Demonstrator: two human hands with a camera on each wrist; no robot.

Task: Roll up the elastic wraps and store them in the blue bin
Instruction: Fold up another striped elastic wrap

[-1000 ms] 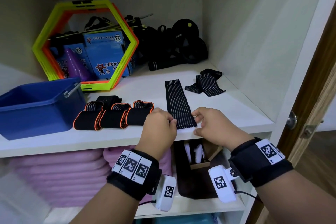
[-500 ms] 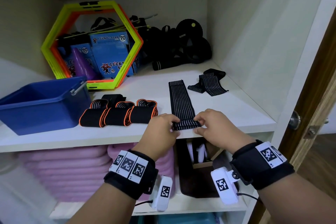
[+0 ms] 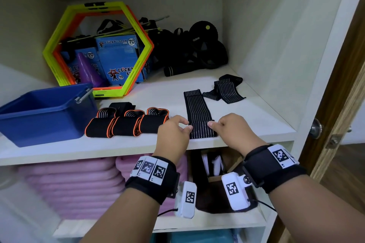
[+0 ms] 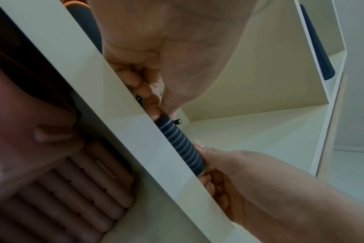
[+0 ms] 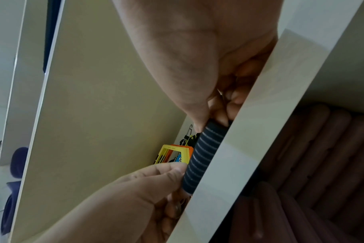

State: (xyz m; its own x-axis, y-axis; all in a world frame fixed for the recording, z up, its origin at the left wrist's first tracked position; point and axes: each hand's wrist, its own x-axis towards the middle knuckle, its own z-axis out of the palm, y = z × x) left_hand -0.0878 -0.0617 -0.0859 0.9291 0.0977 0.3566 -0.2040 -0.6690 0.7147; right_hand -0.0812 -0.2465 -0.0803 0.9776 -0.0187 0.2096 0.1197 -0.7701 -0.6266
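A black elastic wrap with thin white stripes lies lengthwise on the white shelf, its near end turned into a small roll at the front edge. My left hand pinches the roll's left end and my right hand pinches its right end. The wrist views show the striped roll held between thumbs and curled fingers. A second striped wrap lies crumpled behind. The blue bin stands at the left, nothing visible inside.
Three black wraps with orange edging lie folded between bin and hands. Behind stand a yellow-orange hexagon frame, blue boxes, a purple cone and black gear. Pink mats fill the shelf below. A door is at right.
The near end of the striped wrap, flat a second ago, is now turned over into a small roll. Both hands have shifted slightly along the shelf edge with it.
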